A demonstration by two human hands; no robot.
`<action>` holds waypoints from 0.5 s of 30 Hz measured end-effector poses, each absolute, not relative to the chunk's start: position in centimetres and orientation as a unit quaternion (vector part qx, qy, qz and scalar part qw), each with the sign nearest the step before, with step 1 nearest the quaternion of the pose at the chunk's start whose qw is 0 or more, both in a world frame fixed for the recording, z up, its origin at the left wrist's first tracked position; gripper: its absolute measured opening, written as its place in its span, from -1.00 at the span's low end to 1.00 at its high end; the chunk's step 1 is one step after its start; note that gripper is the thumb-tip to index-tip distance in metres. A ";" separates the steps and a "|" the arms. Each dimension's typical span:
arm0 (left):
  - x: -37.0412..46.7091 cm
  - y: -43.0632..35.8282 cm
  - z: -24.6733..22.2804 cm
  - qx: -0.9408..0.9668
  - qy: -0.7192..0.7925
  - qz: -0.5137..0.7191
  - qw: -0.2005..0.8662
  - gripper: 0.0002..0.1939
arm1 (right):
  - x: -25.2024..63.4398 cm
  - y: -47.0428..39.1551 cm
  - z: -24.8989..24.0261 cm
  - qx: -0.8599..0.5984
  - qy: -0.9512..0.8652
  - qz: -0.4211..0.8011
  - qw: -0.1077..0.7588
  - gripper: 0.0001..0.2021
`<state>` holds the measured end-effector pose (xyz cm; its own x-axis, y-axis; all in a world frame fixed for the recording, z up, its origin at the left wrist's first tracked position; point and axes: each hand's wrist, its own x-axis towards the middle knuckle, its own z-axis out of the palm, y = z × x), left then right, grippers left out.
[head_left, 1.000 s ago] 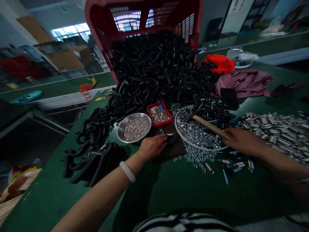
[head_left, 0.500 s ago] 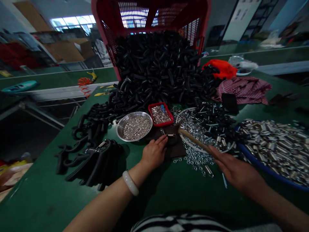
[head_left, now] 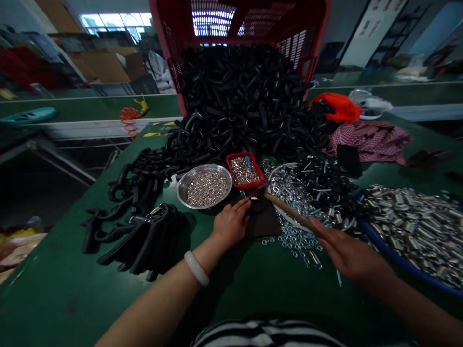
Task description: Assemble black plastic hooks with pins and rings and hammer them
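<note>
My right hand (head_left: pixel 349 255) is closed around the wooden handle of a hammer (head_left: pixel 291 210). The hammer's dark head is just right of my left fingertips, above a dark pad (head_left: pixel 265 224). With its fingers pressed together, my left hand (head_left: pixel 230 224) holds a black curved part at the pad's upper left. A small coil spring (head_left: pixel 253 198) shows at the fingertips; much of the black part is hidden or lost against the pad. Just beyond are a metal bowl (head_left: pixel 180 193) of small rings and a red tray (head_left: pixel 261 180) of small metal pins.
A red crate (head_left: pixel 168 62) spills black curved parts across the back. Finished-looking black parts with springs (head_left: pixel 144 241) lie at left. Loose nuts (head_left: pixel 294 243) and a white-rimmed dish are right of the pad. A blue-rimmed basin (head_left: pixel 390 258) of springs stands farther right.
The whole view has shifted slightly, with the bench's things sitting a little farther right. Both hands keep nearly the same place and grip; the hammer head stays close to the pad.
</note>
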<state>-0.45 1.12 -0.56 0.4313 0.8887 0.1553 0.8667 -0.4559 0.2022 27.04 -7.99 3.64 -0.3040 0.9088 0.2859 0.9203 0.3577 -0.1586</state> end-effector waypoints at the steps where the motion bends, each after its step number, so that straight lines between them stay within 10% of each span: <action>1: -0.5 1.1 -0.6 0.845 0.518 0.121 0.047 -0.54 | 27.1 -7.9 3.8 -0.556 -0.815 -0.006 0.161 -0.48; 15: -0.8 1.3 -0.8 0.845 0.516 0.134 0.048 -0.52 | 27.6 -7.7 4.1 -0.582 -0.786 -0.043 0.205 -0.45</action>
